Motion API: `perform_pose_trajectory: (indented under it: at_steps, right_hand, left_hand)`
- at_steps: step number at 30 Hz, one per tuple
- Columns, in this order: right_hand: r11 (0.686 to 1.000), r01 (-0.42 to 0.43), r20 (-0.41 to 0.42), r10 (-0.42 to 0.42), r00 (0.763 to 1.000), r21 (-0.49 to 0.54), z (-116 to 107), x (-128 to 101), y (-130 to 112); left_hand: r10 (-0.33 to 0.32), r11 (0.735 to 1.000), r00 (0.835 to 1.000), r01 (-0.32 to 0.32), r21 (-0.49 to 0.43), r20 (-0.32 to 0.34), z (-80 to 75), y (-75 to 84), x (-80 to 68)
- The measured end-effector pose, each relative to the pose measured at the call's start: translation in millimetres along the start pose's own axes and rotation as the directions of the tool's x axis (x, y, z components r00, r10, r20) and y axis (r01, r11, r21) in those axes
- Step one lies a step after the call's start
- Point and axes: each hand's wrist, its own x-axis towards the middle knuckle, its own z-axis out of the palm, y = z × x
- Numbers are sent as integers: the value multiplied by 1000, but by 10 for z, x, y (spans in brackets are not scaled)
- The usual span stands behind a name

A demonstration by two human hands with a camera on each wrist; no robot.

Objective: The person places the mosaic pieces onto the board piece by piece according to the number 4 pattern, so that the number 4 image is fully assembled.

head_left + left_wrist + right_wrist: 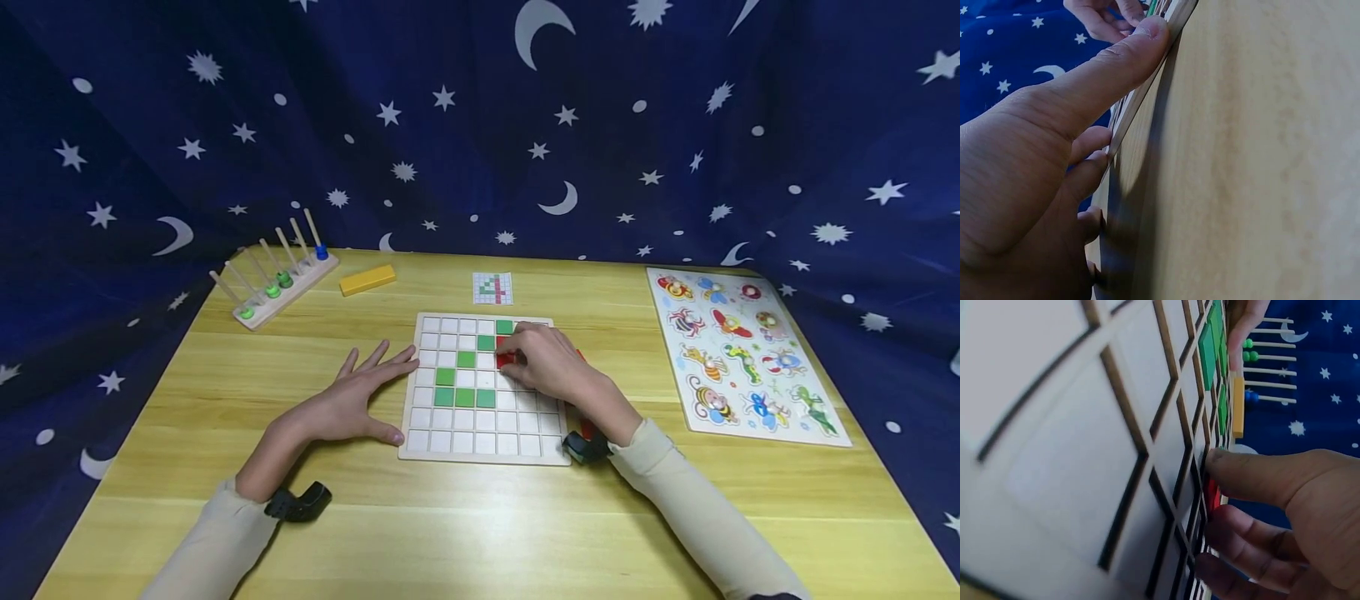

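Note:
A white gridded wooden board (452, 421) lies on the table with several green tiles (465, 397) in its cells. My right hand (551, 358) reaches over the board's upper right part, thumb and fingertips pinching a red tile (506, 361) low at a cell. In the right wrist view, red (1212, 494) shows between the thumb and the index finger. Another bit of red shows just above it, partly behind the fingers. My left hand (348, 400) lies at the board's left edge, fingers spread, the thumb resting on the rim (1132, 112).
Behind the board lies a small pattern card (492, 288). A yellow bar (367, 281) and a peg stand with beads (288, 292) are at the back left. An insect puzzle board (746, 358) lies on the right. Red pieces (587, 428) show partly beneath the right forearm.

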Motion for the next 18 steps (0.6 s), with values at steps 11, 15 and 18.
perform_pose_trajectory:
  at_steps: [11, 15, 18]
  right_hand:
    - [994, -96, -62, 93, 994, -59, -195, -251, 247]
    - [990, -121, -61, 116, 991, -77, -263, -369, 355]
    - [987, -131, -52, 126, 991, -97, -314, -440, 422]
  left_hand:
    - [-5, 1000, 1000, 5, 9, -2, 12, -2, -2]
    - [1, 1000, 1000, -1, 14, -3, 10, 6, 6]
    - [1, 1000, 1000, -1, 15, -2, 8, 7, 8]
